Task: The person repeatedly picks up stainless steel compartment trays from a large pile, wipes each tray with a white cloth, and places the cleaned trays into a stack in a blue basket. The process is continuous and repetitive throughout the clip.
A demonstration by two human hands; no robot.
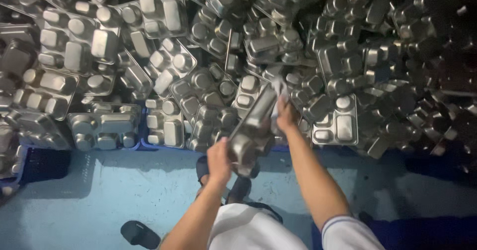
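The person's left hand (218,161) grips the near end of a steel compartment tray (253,130), fingers wrapped tight, holding it tilted above the blue floor (99,195) before the heap of trays (164,56). The right hand (285,116) pinches a pale cloth (278,88) against the tray's far end; a firm left grip and full-length strokes would probably wipe it best

A heap of trays (164,66) fills the far side; the floor (124,190) lies before it, a sandal (140,234) near-left.
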